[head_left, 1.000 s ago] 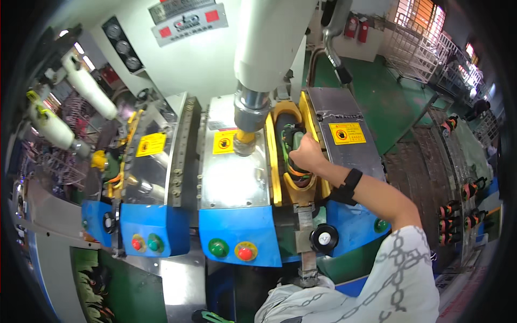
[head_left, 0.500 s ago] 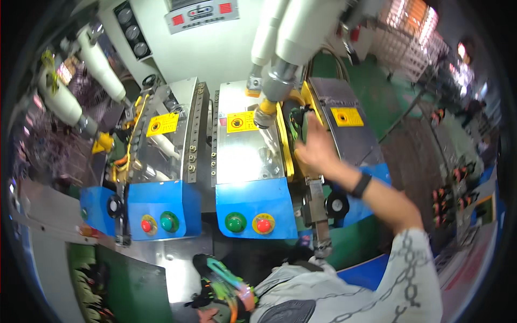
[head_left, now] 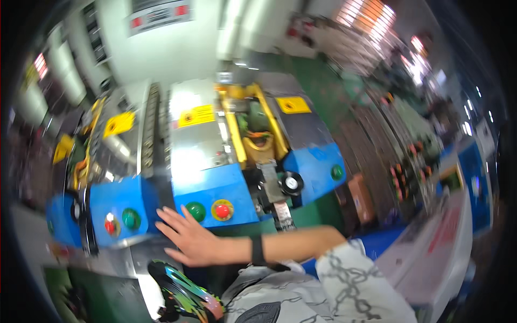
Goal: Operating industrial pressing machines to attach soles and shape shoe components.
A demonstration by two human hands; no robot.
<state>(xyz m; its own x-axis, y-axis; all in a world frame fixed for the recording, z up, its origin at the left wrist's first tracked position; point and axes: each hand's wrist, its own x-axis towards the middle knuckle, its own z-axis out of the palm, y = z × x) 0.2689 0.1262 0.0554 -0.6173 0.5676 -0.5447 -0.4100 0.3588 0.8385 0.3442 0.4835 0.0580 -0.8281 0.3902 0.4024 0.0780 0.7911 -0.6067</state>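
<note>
My right hand (head_left: 189,240) is empty, with its fingers spread. Its fingertips are at the left edge of a green push button (head_left: 197,211) on a blue machine panel; I cannot tell whether they touch it. A red push button (head_left: 222,210) sits to the right on the same panel. At the lower edge lies a black sports shoe (head_left: 186,293) with green, blue and pink patches, close to my body. My left hand does not show. Between yellow side plates, a dark green shoe (head_left: 257,123) with orange trim sits in the right-hand machine station.
A second blue panel (head_left: 121,210) with red and green buttons stands left, beside another station. Yellow warning labels (head_left: 196,116) mark the covers. Racks with several shoes (head_left: 398,180) stand at the right, near a brown box (head_left: 361,198) and a pale slanted surface (head_left: 425,253).
My right hand has come away from the shoe in the station and moved down and left to the buttons. The view has swung right. My left hand, earlier at the loose shoe, has left view.
</note>
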